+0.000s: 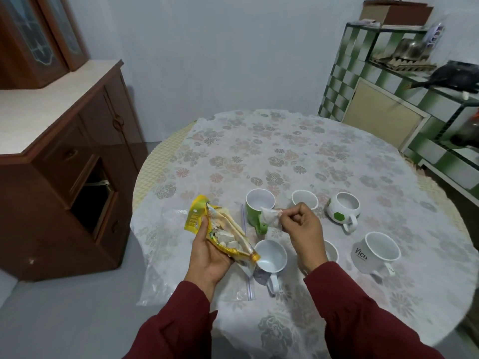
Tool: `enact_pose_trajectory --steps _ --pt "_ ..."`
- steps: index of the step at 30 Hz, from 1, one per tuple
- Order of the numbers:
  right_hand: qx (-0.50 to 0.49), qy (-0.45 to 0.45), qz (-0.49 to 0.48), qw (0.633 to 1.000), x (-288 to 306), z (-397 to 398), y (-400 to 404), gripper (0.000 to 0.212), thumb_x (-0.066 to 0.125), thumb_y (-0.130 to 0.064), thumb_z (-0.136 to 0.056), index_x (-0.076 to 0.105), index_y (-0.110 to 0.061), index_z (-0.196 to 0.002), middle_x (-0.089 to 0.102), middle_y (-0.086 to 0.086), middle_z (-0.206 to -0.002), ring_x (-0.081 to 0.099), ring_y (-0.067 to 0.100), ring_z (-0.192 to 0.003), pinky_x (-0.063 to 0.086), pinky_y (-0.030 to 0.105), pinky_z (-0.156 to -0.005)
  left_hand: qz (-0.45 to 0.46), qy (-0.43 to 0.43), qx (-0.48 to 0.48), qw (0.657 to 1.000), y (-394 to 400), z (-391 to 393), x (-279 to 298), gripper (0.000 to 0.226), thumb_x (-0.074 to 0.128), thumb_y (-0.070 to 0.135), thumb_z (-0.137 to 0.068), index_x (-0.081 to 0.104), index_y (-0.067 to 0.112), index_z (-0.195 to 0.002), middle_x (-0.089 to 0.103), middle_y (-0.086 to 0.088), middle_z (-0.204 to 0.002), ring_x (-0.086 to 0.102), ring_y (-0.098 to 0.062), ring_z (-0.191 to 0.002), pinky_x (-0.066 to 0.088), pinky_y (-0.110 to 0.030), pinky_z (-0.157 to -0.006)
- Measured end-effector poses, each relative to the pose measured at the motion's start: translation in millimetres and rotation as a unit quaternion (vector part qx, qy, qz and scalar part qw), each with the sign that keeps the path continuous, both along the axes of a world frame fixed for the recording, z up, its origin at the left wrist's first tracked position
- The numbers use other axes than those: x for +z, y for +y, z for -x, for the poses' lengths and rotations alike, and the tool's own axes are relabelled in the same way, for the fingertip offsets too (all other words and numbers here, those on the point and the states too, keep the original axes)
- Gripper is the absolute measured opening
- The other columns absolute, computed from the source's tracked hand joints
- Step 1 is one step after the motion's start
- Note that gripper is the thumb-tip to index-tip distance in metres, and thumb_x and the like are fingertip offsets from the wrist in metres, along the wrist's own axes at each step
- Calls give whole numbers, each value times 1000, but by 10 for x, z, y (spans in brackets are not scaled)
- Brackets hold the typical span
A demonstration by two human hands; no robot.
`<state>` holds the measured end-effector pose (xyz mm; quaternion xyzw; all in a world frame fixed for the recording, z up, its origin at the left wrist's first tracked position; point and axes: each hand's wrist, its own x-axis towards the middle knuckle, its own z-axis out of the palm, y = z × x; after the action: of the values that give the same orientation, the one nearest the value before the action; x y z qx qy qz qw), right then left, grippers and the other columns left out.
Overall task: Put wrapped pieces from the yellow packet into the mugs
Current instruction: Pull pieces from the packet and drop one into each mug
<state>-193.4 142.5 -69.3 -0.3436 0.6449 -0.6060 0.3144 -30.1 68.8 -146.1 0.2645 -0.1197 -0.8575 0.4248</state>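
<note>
My left hand (207, 257) grips the open yellow packet (220, 230), which shows several pale wrapped pieces inside. My right hand (303, 229) pinches one clear wrapped piece (269, 216) and holds it in front of the green mug (258, 208), just below its rim. A white mug (272, 259) sits right under the packet's lower end. Further mugs stand around: a small white one (305, 199), a football-patterned one (343, 209), a lettered white one (377, 253), and one (333, 252) mostly hidden behind my right wrist.
The mugs stand on a round table with a floral plastic cloth (298, 156). A clear zip bag (163, 255) lies on the table's left edge under the packet. A brown wooden cabinet (70, 164) is to the left, a green checked counter (388, 107) at the back right.
</note>
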Motion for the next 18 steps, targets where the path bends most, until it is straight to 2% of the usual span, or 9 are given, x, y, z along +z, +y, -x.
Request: enact_pose_trajectory --steps 3,5,7,9,10,12,15,17,18 --pt "29 26 -45 998 -234 10 47 27 59 7 -78 49 -14 -64 60 4 -68 56 -5 -58 46 29 -71 -9 -7 -3 1000 26 -3 -3 48 58 53 -73 64 18 -106 66 -9 -102 60 -29 -100 37 -55 -104" --pt "59 44 -62 995 -320 -20 80 28 61 6 -78 52 -19 -70 64 -1 -84 62 -2 -81 47 29 -87 -7 -16 -7 1000 50 14 6 49 58 52 -73 64 18 -107 67 -9 -101 60 -29 -100 39 -54 -102" --pt "82 95 -44 991 -305 -57 91 27 66 -2 -77 55 -26 -80 63 -5 -100 56 -6 -99 39 12 -96 4 -23 -12 1000 74 44 29 45 56 52 -78 64 18 -107 72 -8 -94 64 -28 -94 44 -51 -97" --pt "100 157 3 982 -225 -116 75 19 71 -10 -76 61 -24 -85 60 -4 -114 50 -9 -107 30 -3 -91 22 -31 -20 999 94 79 61 43 51 52 -84 64 18 -106 74 -7 -88 69 -25 -86 48 -47 -90" --pt "111 202 25 973 -185 -155 57 15 72 -13 -75 65 -21 -85 58 -2 -119 47 -1 -114 28 -1 -93 31 -31 -24 999 109 101 82 44 50 52 -86 64 17 -109 74 -8 -93 70 -25 -88 48 -48 -92" --pt "128 332 49 933 -143 -233 24 7 70 -17 -74 70 -19 -80 56 1 -126 41 15 -124 27 17 -103 44 -29 -37 998 139 158 144 50 49 50 -87 61 14 -120 69 -13 -111 65 -28 -100 43 -49 -102" --pt "127 542 33 830 -198 -266 -13 12 73 -22 -66 70 -23 -77 58 10 -129 41 31 -128 34 39 -105 58 -38 -53 996 179 263 237 54 50 48 -87 57 12 -128 68 -13 -116 66 -26 -102 51 -40 -90" --pt "108 614 -5 782 -212 -231 -32 20 79 -24 -59 69 -25 -76 60 12 -127 49 36 -124 38 45 -103 57 -40 -58 996 204 329 267 55 49 47 -89 55 11 -130 66 -14 -121 65 -26 -106 47 -41 -96" --pt "98 620 -16 778 -199 -215 -24 19 80 -24 -58 69 -25 -73 61 12 -126 50 37 -123 37 45 -103 54 -40 -60 996 217 357 276 55 49 46 -90 54 11 -132 66 -14 -123 65 -27 -107 43 -43 -101"
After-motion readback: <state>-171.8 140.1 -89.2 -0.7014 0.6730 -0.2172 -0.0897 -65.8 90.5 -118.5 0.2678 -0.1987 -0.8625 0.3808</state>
